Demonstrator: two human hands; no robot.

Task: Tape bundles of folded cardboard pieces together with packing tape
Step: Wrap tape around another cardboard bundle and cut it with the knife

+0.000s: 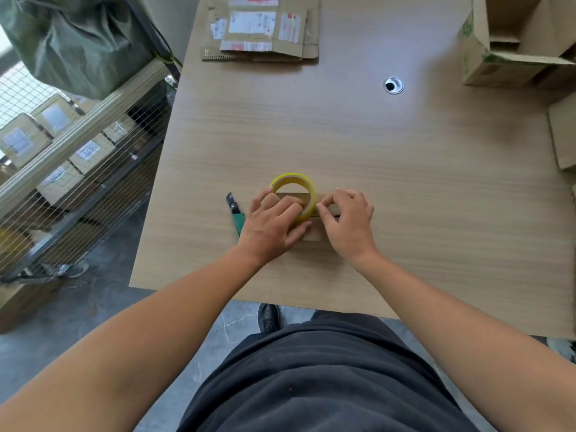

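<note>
1. Looking down on a wood-grain table (343,135). Near its 6 o'clock edge, lying flat: a small cardboard bundle (314,234), mostly hidden under both hands.
2. Standing on edge right on top of that bundle: a yellow tape roll (294,181).
3. Left hand (274,227): fingers curled through the roll's hole and gripping it, thumb stretched out along the bundle.
4. Right hand (350,222): at 3 o'clock of the roll, thumb and forefinger pinching at its rim, other fingers loosely curled. Can't tell whether that's a loose tape end, too small.
5. Just at 9 o'clock of the left hand, flat on the table: a green-handled utility knife (236,213).
6. Way up at 12 o'clock: a flattened cardboard stack (261,32) with shipping labels.
7. At 2 o'clock: open boxes (514,42). Round cable grommet (393,85) around 1 o'clock.
8. Off the table at 9 o'clock: a wire cart (78,169) loaded with parcels.
</note>
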